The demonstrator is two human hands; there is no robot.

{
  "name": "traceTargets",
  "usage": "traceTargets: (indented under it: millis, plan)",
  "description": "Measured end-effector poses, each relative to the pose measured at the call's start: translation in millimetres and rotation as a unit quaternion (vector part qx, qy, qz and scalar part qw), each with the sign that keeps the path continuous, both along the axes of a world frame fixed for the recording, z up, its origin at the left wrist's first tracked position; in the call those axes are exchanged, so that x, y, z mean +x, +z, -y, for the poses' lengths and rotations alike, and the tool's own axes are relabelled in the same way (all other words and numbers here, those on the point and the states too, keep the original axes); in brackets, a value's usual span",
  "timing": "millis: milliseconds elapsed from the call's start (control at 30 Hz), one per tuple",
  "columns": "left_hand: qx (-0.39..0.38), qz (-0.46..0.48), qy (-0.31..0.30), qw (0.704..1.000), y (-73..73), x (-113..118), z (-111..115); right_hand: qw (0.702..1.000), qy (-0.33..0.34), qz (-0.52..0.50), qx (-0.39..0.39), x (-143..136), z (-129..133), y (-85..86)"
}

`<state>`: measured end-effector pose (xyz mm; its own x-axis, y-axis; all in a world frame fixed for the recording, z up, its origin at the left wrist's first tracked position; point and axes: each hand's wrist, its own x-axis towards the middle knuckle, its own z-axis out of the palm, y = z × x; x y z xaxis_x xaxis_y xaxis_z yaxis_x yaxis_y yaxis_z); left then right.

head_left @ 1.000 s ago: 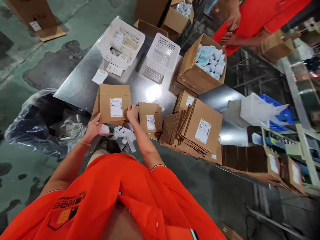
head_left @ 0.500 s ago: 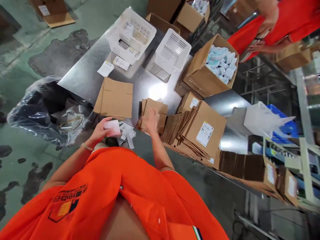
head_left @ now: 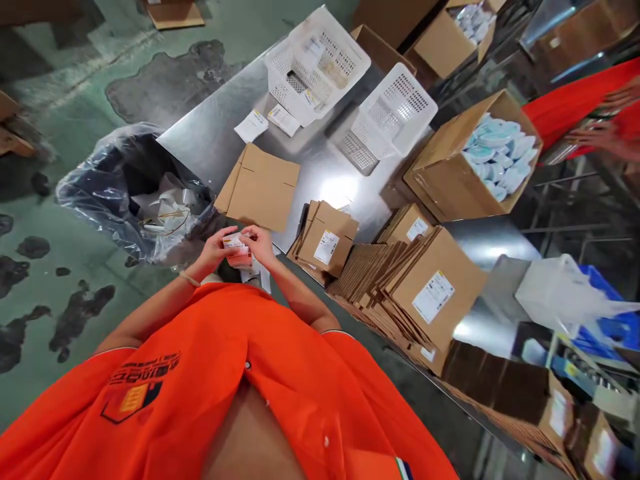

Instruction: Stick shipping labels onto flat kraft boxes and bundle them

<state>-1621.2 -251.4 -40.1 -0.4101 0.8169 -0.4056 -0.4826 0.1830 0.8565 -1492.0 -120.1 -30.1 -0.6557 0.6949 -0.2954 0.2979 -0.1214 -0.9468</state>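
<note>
My left hand [head_left: 214, 252] is closed round a small stack of white printed labels [head_left: 235, 241] in front of my waist. My right hand [head_left: 261, 247] meets it from the other side, fingers pinched at the labels' near right edge. Whether one label is lifted off is too small to tell. Just beyond my right hand, a short pile of flat cardboard pieces [head_left: 340, 225] lies at the table's edge, a white label [head_left: 326, 247] on its top piece. Unlabelled flat cardboard sheets [head_left: 270, 180] lie above my hands. White paper strips [head_left: 265, 275] hang below them.
A bin lined with clear plastic [head_left: 90, 193] stands left, holding paper scraps. White perforated baskets [head_left: 357, 63] and an open carton of pale packets [head_left: 435, 177] are across the metal table [head_left: 200, 127]. Labelled flat cartons [head_left: 465, 260] line the right edge. Another person's hands [head_left: 600, 127] appear far right.
My right hand has left the short cardboard pile and come back left to the label stack. A label now shows on the pile's top piece. The view has shifted.
</note>
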Motion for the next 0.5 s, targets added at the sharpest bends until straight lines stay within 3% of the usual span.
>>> traceTargets:
  millis: [133,333,400,500]
  plan:
    - [-0.015,-0.023,-0.005,1.000,1.1,3,-20,0.999,0.000,0.023,0.033,6,-6,-1.7]
    - [-0.047,-0.072,0.011,0.996,-1.9,7,-50,0.977,-0.065,0.080,0.186,22,-5,3.3]
    - [-0.048,-0.045,-0.025,0.998,-2.8,7,-52,0.968,-0.072,0.092,0.220,18,-22,9.6]
    - [-0.071,0.004,-0.088,0.994,-7.0,8,-52,0.956,-0.096,0.109,0.255,-3,-74,15.0]
